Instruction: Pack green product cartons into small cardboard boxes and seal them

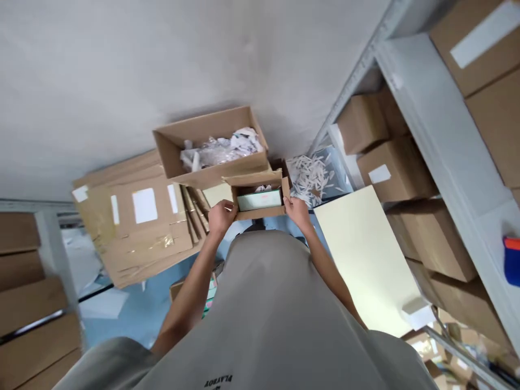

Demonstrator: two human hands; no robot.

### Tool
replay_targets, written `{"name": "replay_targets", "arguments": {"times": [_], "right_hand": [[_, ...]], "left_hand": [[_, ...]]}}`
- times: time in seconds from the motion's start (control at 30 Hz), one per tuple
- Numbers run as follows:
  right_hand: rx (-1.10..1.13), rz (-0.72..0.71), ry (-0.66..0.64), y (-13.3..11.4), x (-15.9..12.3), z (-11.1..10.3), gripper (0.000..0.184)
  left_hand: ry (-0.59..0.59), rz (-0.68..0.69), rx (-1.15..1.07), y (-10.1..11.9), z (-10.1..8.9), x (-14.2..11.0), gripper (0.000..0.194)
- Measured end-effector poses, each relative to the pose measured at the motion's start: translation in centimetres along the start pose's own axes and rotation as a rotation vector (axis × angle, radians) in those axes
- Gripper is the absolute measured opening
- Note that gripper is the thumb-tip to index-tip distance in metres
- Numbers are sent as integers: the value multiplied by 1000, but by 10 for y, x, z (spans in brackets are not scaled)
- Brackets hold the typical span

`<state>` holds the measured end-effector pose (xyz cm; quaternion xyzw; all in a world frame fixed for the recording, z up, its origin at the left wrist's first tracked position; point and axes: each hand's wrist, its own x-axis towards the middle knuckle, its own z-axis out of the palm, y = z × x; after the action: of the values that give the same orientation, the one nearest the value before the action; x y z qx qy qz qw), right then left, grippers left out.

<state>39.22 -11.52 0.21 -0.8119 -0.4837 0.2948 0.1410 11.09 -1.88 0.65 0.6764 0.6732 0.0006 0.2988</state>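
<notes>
Your left hand and right hand flank the small box, which sits open in front of your body, just below the large box in the view. Left fingers: closed on the near left corner. Right fingers: pinched on the right edge, at a flap; exact thumb placement too small to tell. Inside lies the pale pack, along the near wall. Key relation: the pack's long axis runs left to right, roughly on the line between your hands, so each end points at one hand. From the left fingers it lies to the right; from the right fingers, to the left. Neither hand is clearly nearer, and cardboard appears to separate both from it. Whether the small box is lifted or supported from below: cannot tell.
</notes>
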Motion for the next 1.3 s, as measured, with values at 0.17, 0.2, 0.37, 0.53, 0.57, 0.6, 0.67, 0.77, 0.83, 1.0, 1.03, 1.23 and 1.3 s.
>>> {"name": "replay_targets", "arguments": {"times": [0.17,0.2,0.37,0.53,0.57,0.6,0.67,0.77,0.83,1.0,1.03,1.23,1.3], "right_hand": [[-17,-71,-73,-61,44,42,42],[-20,-64,-88,-68,49,47,42],[-42,10,-132,-85,62,54,40],[11,25,-150,-91,64,44,30],[13,37,-151,-92,63,42,28],[16,48,-153,-93,63,41,26],[40,65,-147,-95,61,38,22],[124,96,-107,-94,54,36,24],[176,121,-87,-90,47,34,28],[236,192,-44,-78,28,33,30],[246,208,-41,-76,26,34,30],[292,234,-34,-71,19,32,30],[293,234,-23,-72,20,30,30]], "left_hand": [[5,-60,-28,-59,-27,28,23],[-26,-63,-27,-66,-31,31,23],[-108,2,-109,-75,-72,36,28],[71,195,-225,-51,-129,86,45],[71,216,-193,-44,-135,106,45],[54,231,-137,-37,-139,128,45],[26,246,10,-19,-138,174,48],[-49,310,171,11,-121,230,55],[-139,369,243,31,-106,254,58],[-179,401,341,67,-82,280,71],[-173,405,340,71,-79,282,70],[-215,392,333,84,-64,286,40],[-205,403,327,84,-62,284,35]]}}
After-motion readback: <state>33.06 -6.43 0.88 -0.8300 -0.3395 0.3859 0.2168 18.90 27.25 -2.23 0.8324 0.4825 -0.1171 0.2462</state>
